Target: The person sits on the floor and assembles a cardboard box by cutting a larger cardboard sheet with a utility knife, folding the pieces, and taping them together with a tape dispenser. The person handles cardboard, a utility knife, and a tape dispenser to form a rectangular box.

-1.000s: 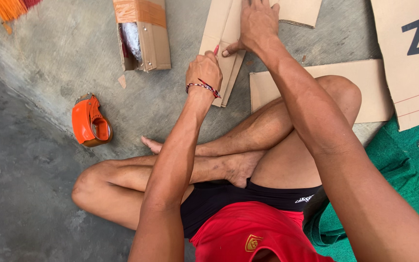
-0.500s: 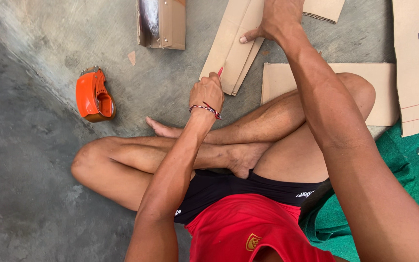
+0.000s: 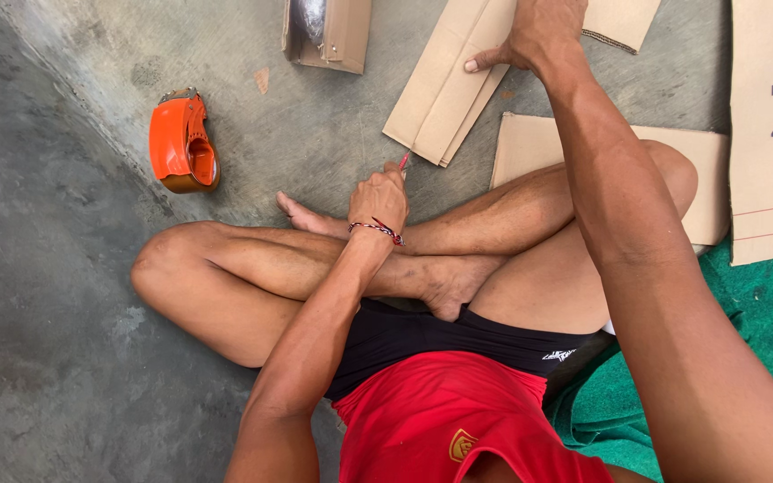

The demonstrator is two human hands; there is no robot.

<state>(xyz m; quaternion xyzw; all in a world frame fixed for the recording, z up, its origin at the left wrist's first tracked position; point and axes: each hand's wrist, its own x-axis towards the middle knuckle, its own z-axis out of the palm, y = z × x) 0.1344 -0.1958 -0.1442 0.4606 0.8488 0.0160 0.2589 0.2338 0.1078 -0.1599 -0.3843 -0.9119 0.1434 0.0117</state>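
Right hand: right hand point(image 3: 543, 34) pressed flat on the folded cardboard strip point(image 3: 445, 89) lying on the concrete floor point(image 3: 64, 268).
Left hand: left hand point(image 3: 379, 199) pinching a small red cutter point(image 3: 403, 161).
Handling: cardboard likely light, stiff; best held by its edges.
Nearby: orange tape dispenser point(image 3: 182, 141).

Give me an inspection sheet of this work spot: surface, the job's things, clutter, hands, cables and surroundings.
Surface: grey concrete floor; the person sits on it cross-legged.
Job's things: folded cardboard strip flat on the floor; small red tool, its tip showing above the fist, kind unclear.
Clutter: orange tape dispenser on the floor to the left; open carton at the top edge; more cardboard sheets to the right.
Hands: left hand closed on the red tool, near the strip's lower end; right hand pressed flat on the strip.
Cables: nothing seen.
Surroundings: green cloth on the floor at the right.
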